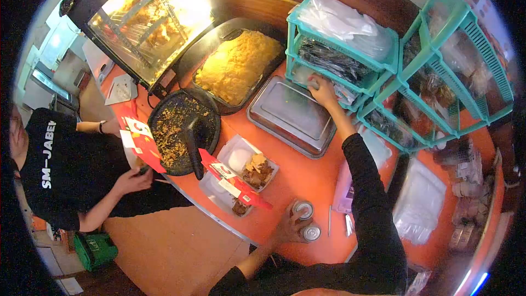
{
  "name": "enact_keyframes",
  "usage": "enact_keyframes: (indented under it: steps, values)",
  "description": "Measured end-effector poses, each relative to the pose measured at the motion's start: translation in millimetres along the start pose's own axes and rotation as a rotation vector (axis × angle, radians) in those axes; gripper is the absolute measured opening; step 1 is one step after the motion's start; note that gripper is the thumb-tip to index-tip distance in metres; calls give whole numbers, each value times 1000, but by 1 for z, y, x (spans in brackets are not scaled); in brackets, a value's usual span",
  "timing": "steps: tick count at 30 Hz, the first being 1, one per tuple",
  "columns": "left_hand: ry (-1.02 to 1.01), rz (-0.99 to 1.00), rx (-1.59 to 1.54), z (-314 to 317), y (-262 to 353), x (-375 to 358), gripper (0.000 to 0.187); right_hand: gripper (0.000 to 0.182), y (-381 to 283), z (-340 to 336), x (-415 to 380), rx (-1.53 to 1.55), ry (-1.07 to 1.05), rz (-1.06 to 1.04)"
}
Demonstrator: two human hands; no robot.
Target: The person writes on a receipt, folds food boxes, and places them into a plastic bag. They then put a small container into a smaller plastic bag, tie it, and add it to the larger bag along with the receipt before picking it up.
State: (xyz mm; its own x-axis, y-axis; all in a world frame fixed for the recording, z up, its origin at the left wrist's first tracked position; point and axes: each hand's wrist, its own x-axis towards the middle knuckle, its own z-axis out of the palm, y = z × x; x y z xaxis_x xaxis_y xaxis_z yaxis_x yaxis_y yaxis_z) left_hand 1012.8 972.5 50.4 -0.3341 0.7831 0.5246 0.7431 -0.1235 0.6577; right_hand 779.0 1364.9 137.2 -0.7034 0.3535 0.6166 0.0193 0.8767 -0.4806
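Observation:
My left hand (289,225) is at the front edge of the orange counter, its fingers wrapped round two small round-topped containers (311,233). My right hand (323,92) reaches to the lowest level of the teal basket rack (342,35), its fingers pinched together at the opening; what they hold, if anything, is too small to tell. Below that hand lies a lidded metal tray (293,115). Two open food boxes with rice and brown food, one box (268,178) behind the other (211,189), stand left of my left hand, with a red printed flap (233,181) across them.
A co-worker in a black shirt (66,164) stands at the left, hands near another red box (137,134). A black pan (183,131), a tray of yellow food (233,68) and a lit glass display case (148,19) stand behind. More teal racks (433,71) rise at the right.

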Motion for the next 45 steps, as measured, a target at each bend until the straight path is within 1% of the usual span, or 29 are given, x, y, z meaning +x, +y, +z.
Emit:
enact_keyframes:
  steps: [1, 3, 5, 6, 10, 12, 13, 15, 16, 20, 22, 23, 25, 26, 27, 28, 29, 30, 31, 32, 33, 35, 36, 38, 39, 41, 42, 44, 45]
  values:
    - [12, 14, -14, 2, -3, -1, 79, 13, -3, -3, 1, -3, 4, -5]
    - [19, 24, -30, 2, -3, -1, 79, 16, -7, -8, 3, -11, -164, 127]
    - [29, 10, -5, 1, 1, 0, 79, 15, -12, -14, 1, -51, -173, 96]
    - [-57, -10, -8, 8, -5, -9, 77, 15, -15, -17, 0, -91, -182, 65]
    - [18, 10, 4, 5, -4, -3, 75, 17, -25, -14, 5, -104, -182, 74]
    - [40, 12, 18, 2, 0, -1, 75, 25, -31, -3, 10, -28, -19, -56]
    - [39, 12, 18, 1, 1, -1, 75, 25, -35, 0, 13, -28, -17, -55]
    - [-80, -46, 51, 0, 1, -4, 77, 33, -51, -3, 23, -144, -402, 297]
    - [-84, -46, 55, -1, 1, -5, 77, 37, -49, 4, 27, -187, -364, 226]
    - [-55, -25, 58, -3, 2, -3, 80, 35, -46, 19, 37, -213, -345, 171]
    - [-32, -15, 52, -1, 1, -2, 80, 31, -40, 23, 38, -260, -313, 295]
    - [-29, -14, 41, 0, 1, -2, 79, 31, -37, 25, 35, -260, -316, 293]
    - [-23, -14, 24, 3, 2, -2, 78, 25, -19, 32, 24, 65, -147, 356]
    - [17, -10, 32, 5, 3, -2, 78, 21, -9, 36, 16, 176, -79, 330]
    - [56, -6, 41, 5, 4, 0, 78, 21, -5, 36, 11, 172, -83, 332]
    - [55, -7, 38, 3, 5, 0, 78, 25, -1, 35, 6, 170, -26, 269]
    - [34, -3, 40, 3, 2, -1, 77, 28, 1, 34, 4, 165, 37, 196]
    - [5, -7, 42, 1, 3, 1, 76, 28, 5, 33, 1, 164, 38, 197]
    - [5, -5, 43, 2, 0, -2, 76, 31, 5, 28, 2, 149, -42, 259]
    - [-43, -20, 49, 4, -3, -5, 75, 33, 4, 25, 4, 136, -122, 320]
    - [-89, -35, 54, 5, -5, -8, 75, 33, 2, 24, 7, 139, -120, 319]
    - [-78, -44, 51, 6, -3, -10, 75, 29, 19, 35, 6, -88, -94, 198]
    - [-60, -43, 49, 8, -4, -10, 75, 29, 24, 34, 8, -92, -88, 192]
    - [-77, -61, 44, 6, -1, -9, 77, 26, 35, 37, 12, -99, -234, 243]
    - [-93, -77, 41, 4, 1, -8, 78, 26, 40, 39, 14, -97, -235, 248]
    - [-122, -72, 49, 6, -2, -12, 79, 30, 23, 31, 26, -164, -405, 365]
    - [-147, -65, 55, 5, -2, -12, 79, 30, 24, 33, 28, -162, -407, 369]
    - [-101, -44, 56, 5, -2, -9, 79, 35, 27, 39, 36, -258, -531, 428]
    - [-55, -24, 55, 4, -2, -8, 78, 35, 32, 43, 39, -256, -531, 427]
